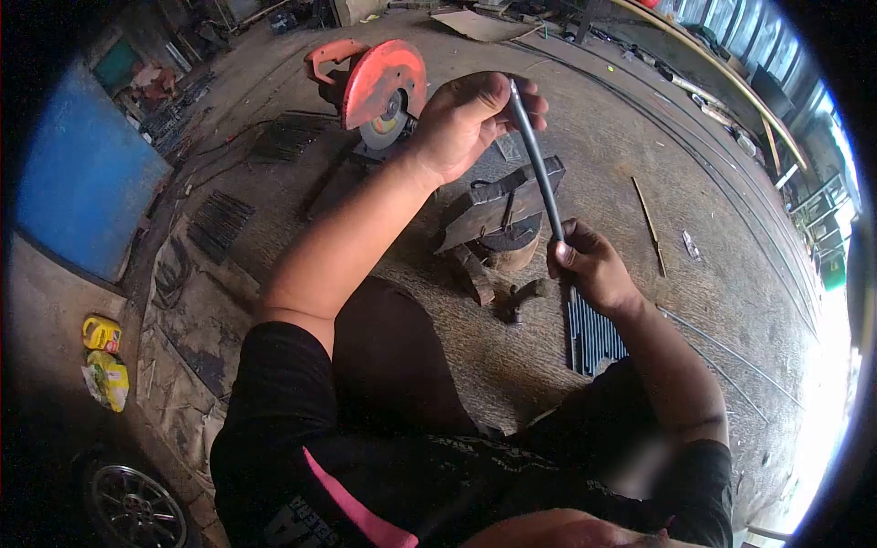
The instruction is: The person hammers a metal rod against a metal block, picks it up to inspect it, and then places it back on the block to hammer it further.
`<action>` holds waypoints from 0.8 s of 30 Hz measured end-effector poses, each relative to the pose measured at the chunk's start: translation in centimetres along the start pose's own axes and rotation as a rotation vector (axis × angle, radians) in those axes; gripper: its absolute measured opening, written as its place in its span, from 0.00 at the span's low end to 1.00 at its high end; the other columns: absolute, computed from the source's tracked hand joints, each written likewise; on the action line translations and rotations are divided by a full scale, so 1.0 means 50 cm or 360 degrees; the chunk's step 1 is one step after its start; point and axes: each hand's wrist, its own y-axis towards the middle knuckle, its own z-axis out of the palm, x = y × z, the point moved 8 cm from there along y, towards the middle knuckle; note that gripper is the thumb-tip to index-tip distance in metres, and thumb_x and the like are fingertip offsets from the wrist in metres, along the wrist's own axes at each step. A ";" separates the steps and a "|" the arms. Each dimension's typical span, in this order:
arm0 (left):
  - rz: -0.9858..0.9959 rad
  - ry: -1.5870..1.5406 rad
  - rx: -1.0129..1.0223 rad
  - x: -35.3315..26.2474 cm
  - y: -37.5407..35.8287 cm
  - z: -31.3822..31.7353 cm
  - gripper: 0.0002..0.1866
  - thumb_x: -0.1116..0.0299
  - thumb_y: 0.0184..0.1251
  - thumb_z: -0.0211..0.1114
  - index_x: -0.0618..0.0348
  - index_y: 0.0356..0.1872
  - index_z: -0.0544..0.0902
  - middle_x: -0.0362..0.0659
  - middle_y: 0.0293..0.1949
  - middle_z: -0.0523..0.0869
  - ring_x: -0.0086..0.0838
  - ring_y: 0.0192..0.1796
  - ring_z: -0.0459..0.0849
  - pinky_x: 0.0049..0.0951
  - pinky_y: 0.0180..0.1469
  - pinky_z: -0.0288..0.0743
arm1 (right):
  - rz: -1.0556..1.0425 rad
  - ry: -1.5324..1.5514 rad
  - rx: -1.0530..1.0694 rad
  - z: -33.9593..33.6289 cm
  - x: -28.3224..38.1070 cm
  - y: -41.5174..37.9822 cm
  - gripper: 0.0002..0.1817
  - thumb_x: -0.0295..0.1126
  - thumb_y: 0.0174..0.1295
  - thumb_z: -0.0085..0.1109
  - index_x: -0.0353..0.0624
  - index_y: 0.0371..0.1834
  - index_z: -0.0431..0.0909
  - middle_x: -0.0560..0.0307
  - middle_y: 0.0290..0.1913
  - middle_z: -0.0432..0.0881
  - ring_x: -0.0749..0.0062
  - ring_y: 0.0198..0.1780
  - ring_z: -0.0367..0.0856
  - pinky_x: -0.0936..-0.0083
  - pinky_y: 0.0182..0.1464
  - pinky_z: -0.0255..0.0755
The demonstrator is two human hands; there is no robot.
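Note:
A dark, straight metal rod (537, 164) is held up slantwise in front of me, one end in each hand. My left hand (468, 123) grips the upper end between thumb and fingers. Lower down, my right hand (592, 267) pinches the other end. Behind the rod, a wooden stump (512, 248) bears a flat board and a dark metal block (534, 178). A short T-shaped piece, perhaps a hammer head (523, 300), lies on the floor near the stump. Several similar rods (594, 333) lie side by side just below my right hand.
An orange cut-off saw (388, 78) with a grinding disc stands beyond my left hand. Bundles of dark rods (219, 224) lie on the floor at left, near a blue panel (82, 173). A thin stick (650, 226) and long bars (722, 361) lie at right. A wheel (137, 510) is at lower left.

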 end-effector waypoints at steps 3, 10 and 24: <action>-0.0064 -0.0177 0.0105 -0.009 0.002 0.026 0.35 0.40 0.73 0.45 0.65 0.59 0.75 0.53 0.52 0.83 0.43 0.56 0.81 0.45 0.64 0.70 | 0.0059 -0.0215 -0.0101 -0.017 -0.013 -0.003 0.13 0.39 0.68 0.59 0.38 0.42 0.74 0.64 0.29 0.74 0.79 0.31 0.71 0.79 0.36 0.67; -0.0172 -0.0677 -0.0105 -0.021 -0.004 0.052 0.49 0.26 0.64 0.36 0.61 0.69 0.66 0.61 0.62 0.74 0.53 0.66 0.71 0.52 0.68 0.63 | 0.0070 -0.0170 -0.0099 -0.010 -0.005 -0.005 0.11 0.37 0.69 0.57 0.41 0.45 0.73 0.65 0.31 0.73 0.82 0.30 0.68 0.82 0.32 0.64; -0.0165 -0.0889 -0.0094 -0.008 -0.003 0.053 0.50 0.24 0.62 0.37 0.59 0.71 0.63 0.65 0.69 0.63 0.55 0.72 0.60 0.57 0.72 0.53 | -0.0115 -0.0337 -0.0294 -0.009 0.021 -0.004 0.14 0.26 0.60 0.67 0.42 0.41 0.69 0.67 0.29 0.72 0.85 0.29 0.69 0.84 0.29 0.64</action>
